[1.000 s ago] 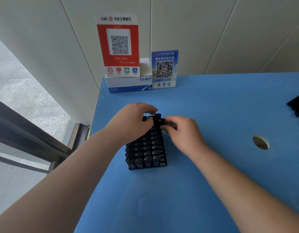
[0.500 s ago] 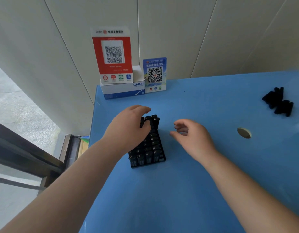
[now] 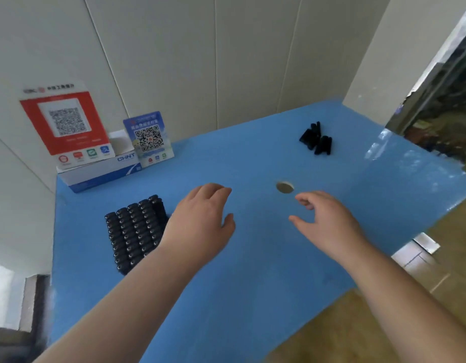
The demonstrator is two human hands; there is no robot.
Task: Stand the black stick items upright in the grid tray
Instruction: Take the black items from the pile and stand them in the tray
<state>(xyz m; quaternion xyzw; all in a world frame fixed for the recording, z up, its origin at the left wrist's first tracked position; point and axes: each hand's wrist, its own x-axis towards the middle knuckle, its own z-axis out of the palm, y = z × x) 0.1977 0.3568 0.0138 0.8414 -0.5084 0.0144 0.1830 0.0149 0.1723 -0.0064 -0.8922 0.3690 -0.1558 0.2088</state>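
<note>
**Kid:** Sticks first! How many are standing up?

**Me:** Lots. From my screen I see the black plastic grid tray (image 3: 133, 233) on the flat blue table (image 3: 253, 284), and rows of short black stick items (image 3: 137, 226) stand upright in it. It looks almost full to me. I can't tell if any slot is bare, because the left hand (image 3: 200, 226) sits just to the right of the tray and hides that edge.

**Kid:** So is the job done?

**Me:** I don't think so. A small pile of loose black sticks (image 3: 316, 138) lies on its side, far to the right of the tray and farther back. I would say those are what is left.

**Kid:** Is a hand holding one?

**Me:** No. The left hand's fingers are loose and bent a bit, thumb out, with nothing in them. The right hand (image 3: 329, 221) hangs well to the right of the tray, fingers curled softly and a little spread, empty too. It is near the small round hole (image 3: 285, 187) in the table.

**Kid:** What comes next?

**Me:** My guess is a reach to the pile, which is well away from both hands.
</note>
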